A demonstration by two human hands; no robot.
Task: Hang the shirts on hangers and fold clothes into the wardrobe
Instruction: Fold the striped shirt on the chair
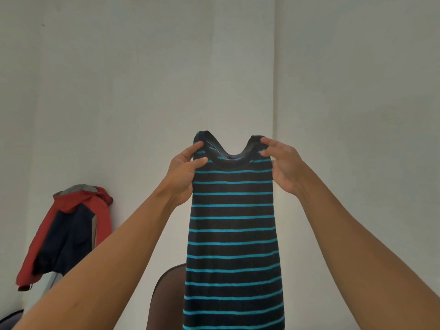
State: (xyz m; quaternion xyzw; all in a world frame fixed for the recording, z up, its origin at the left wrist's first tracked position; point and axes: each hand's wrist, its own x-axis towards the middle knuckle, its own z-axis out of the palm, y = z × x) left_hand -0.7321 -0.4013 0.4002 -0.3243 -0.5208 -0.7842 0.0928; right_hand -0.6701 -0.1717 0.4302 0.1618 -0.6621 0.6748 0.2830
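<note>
A dark navy shirt with turquoise stripes (232,234) hangs upright in the air in front of me, folded lengthwise into a narrow panel, its neckline at the top. My left hand (184,172) pinches its left shoulder edge. My right hand (284,163) pinches the right shoulder edge. The shirt's lower end runs out of view at the bottom. No hanger or wardrobe shows.
A red and navy jacket (71,232) hangs on the pale wall at the left. The dark back of a chair (166,296) stands behind the shirt at bottom centre. A wall corner (275,91) runs down just right of centre.
</note>
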